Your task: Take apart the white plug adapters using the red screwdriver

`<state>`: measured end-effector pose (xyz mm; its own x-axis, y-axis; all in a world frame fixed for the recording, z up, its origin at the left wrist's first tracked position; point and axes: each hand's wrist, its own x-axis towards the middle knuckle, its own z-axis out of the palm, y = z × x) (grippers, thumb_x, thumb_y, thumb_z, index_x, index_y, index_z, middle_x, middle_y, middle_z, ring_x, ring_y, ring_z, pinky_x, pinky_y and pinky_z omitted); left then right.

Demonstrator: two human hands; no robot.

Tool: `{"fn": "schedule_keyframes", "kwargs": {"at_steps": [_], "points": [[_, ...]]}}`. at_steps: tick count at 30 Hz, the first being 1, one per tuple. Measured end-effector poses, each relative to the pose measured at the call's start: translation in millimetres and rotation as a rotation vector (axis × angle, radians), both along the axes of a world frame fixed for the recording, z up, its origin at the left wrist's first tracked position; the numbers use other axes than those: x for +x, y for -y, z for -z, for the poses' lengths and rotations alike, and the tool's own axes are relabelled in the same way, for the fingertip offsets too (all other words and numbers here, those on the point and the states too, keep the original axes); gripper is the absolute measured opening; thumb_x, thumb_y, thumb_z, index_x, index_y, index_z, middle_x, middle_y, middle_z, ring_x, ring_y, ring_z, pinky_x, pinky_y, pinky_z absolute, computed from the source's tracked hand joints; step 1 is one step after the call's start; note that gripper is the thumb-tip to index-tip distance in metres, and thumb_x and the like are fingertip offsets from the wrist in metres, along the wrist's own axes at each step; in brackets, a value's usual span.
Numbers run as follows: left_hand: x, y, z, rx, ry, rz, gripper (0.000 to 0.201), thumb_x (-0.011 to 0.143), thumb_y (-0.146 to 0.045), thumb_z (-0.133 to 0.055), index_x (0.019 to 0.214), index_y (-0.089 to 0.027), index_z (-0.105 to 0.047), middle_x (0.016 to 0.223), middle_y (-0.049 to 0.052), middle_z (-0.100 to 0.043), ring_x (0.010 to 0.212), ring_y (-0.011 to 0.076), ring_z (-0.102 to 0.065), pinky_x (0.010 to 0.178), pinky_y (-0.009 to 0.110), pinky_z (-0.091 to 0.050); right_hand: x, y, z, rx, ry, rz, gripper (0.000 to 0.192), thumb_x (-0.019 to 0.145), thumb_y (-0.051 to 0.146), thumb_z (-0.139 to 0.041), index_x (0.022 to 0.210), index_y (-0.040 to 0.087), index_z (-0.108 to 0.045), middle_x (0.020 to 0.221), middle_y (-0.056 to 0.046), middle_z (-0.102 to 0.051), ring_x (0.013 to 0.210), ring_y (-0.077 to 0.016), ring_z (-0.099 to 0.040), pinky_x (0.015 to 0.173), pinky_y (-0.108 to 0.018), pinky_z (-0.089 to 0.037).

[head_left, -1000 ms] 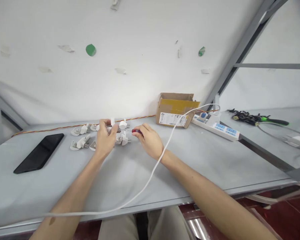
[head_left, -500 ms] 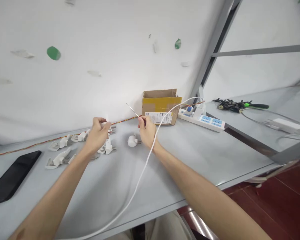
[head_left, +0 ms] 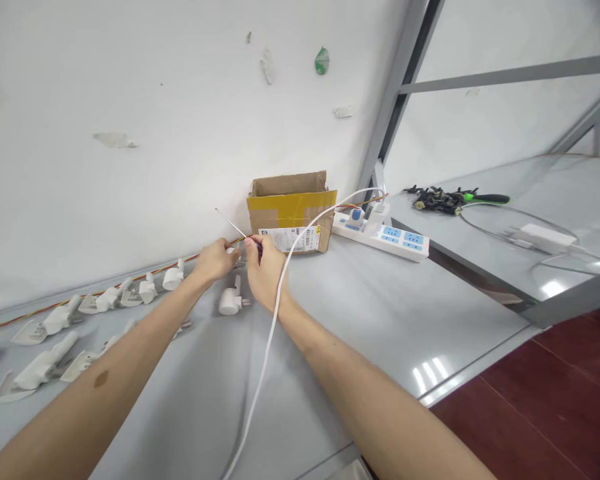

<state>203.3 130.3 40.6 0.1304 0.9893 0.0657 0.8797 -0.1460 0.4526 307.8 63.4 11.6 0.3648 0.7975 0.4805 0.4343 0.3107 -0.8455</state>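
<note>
- Centrally, just left of the frame's middle, a thin screwdriver [head_left: 233, 227] sits in the right hand [head_left: 265, 270]; the grip is closed on its dark handle, and the bare metal shaft slants up toward the upper left, against the white wall [head_left: 155, 100].
- Left hand [head_left: 216, 260] lies just beside the right, fingers curled shut around a small white part; what the part is cannot be made out.
- One white plug [head_left: 230, 301] rests on the bench [head_left: 380, 313] directly below the two hands, close to the right wrist.
- More white plugs [head_left: 45, 323] run in a loose row toward the left edge of the frame.
- White cable [head_left: 267, 340] crosses over the right wrist, running from the bottom edge up to a power strip [head_left: 385, 233] right of centre.
- Cardboard box [head_left: 290, 210] stands just behind the hands, at the wall, with the power strip on its right.
- Twisted red-yellow wire [head_left: 10, 319] follows the wall's foot at left.
- Green-handled tool [head_left: 483, 198] lies on the neighbouring surface, upper right.
</note>
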Motion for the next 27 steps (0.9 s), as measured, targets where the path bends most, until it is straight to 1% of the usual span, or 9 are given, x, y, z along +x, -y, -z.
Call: {"fn": "schedule_keyframes", "kwargs": {"at_steps": [3, 8, 10, 12, 15, 18, 21, 24, 27], "points": [[6.7, -2.7, 0.6, 0.014, -0.041, -0.006, 0.032, 0.077, -0.044, -0.05, 0.092, -0.018, -0.061, 0.097, 0.017, -0.07, 0.096, 0.0316, -0.063, 0.077, 0.037, -0.045, 0.1, 0.0, -1.2, -0.015, -0.005, -0.005, 0.027, 0.095, 0.038, -0.037, 0.104, 0.021, -0.055, 0.095, -0.005, -0.068, 0.086, -0.0174, -0.064, 0.077, -0.031, -0.049], [-2.2, -5.9, -9.3, 0.027, -0.038, -0.022, 0.033, 0.078, -0.049, -0.048, 0.085, -0.02, -0.062, 0.085, 0.012, -0.071, 0.084, 0.0271, -0.065, 0.07, 0.034, -0.046, 1.3, 3.2, -4.2, -0.003, 0.0, -0.007, 0.025, 0.095, 0.038, -0.038, 0.102, 0.021, -0.055, 0.094, -0.005, -0.068, 0.085, -0.0176, -0.064, 0.077, -0.031, -0.048], [-16.3, -3.5, -19.1, 0.067, -0.001, -0.049, 0.032, 0.077, -0.048, -0.05, 0.085, -0.02, -0.062, 0.084, 0.01, -0.07, 0.079, 0.0251, -0.064, 0.07, 0.034, -0.046, 2.3, 4.7, -5.5, -0.001, 0.004, -0.005, 0.027, 0.096, 0.038, -0.035, 0.102, 0.02, -0.054, 0.091, -0.005, -0.068, 0.083, -0.0176, -0.064, 0.075, -0.03, -0.047], [-35.5, 4.1, -31.6, 0.163, 0.048, -0.072, 0.029, 0.078, -0.046, -0.051, 0.088, -0.022, -0.062, 0.09, 0.007, -0.07, 0.08, 0.0233, -0.064, 0.072, 0.034, -0.046, 3.3, 5.6, -6.5, -0.008, 0.011, -0.004, 0.029, 0.096, 0.039, -0.032, 0.102, 0.02, -0.053, 0.086, -0.004, -0.067, 0.079, -0.0179, -0.063, 0.073, -0.031, -0.046], [-70.0, 25.8, -50.4, 0.266, 0.056, -0.096, 0.026, 0.079, -0.044, -0.051, 0.09, -0.024, -0.063, 0.094, 0.005, -0.069, 0.081, 0.0225, -0.063, 0.073, 0.034, -0.047, 4.3, 5.5, -6.6, -0.017, 0.009, -0.011, 0.029, 0.096, 0.038, -0.03, 0.104, 0.02, -0.051, 0.076, -0.002, -0.066, 0.074, -0.0182, -0.063, 0.071, -0.031, -0.045], [-105.6, 53.6, -58.7, 0.367, 0.034, -0.117, 0.023, 0.08, -0.042, -0.052, 0.09, -0.024, -0.062, 0.093, 0.004, -0.068, 0.082, 0.0219, -0.062, 0.075, 0.035, -0.047, 4.1, 5.1, -6.6, -0.008, -0.025, -0.056, 0.027, 0.096, 0.039, -0.032, 0.106, 0.021, -0.048, 0.075, -0.001, -0.068, 0.073, -0.018, -0.064, 0.069, -0.03, -0.045], [-138.2, 79.7, -48.5, 0.476, -0.018, -0.152, 0.018, 0.081, -0.039, -0.052, 0.091, -0.026, -0.061, 0.086, 0.001, -0.067, 0.077, 0.0209, -0.06, 0.077, 0.036, -0.047, -0.2, 8.0, -9.4, 0.004, -0.031, -0.088, 0.022, 0.093, 0.038, -0.038, 0.104, 0.02, -0.046, 0.079, -0.003, -0.069, 0.075, -0.0178, -0.064, 0.072, -0.031, -0.046], [-163.2, 99.7, -24.0, 0.542, -0.067, -0.124, 0.018, 0.083, -0.036, -0.05, 0.092, -0.025, -0.061, 0.09, 0.004, -0.066, 0.083, 0.0224, -0.06, 0.077, 0.036, -0.047, -12.8, 18.7, -15.2, 0.005, 0.031, -0.117, 0.017, 0.089, 0.03, -0.043, 0.101, 0.019, -0.044, 0.091, -0.007, -0.067, 0.081, -0.0187, -0.064, 0.075, -0.032, -0.046], [-177.3, 112.0, 0.6, 0.634, -0.093, -0.039, 0.018, 0.085, -0.032, -0.046, 0.093, -0.023, -0.06, 0.094, 0.006, -0.067, 0.094, 0.0252, -0.057, 0.086, 0.039, -0.044, -34.1, 38.0, -19.6, -0.026, 0.17, -0.192, 0.016, 0.089, 0.025, -0.036, 0.102, 0.018, -0.043, 0.094, -0.009, -0.064, 0.079, -0.0193, -0.062, 0.071, -0.032, -0.046]]}}
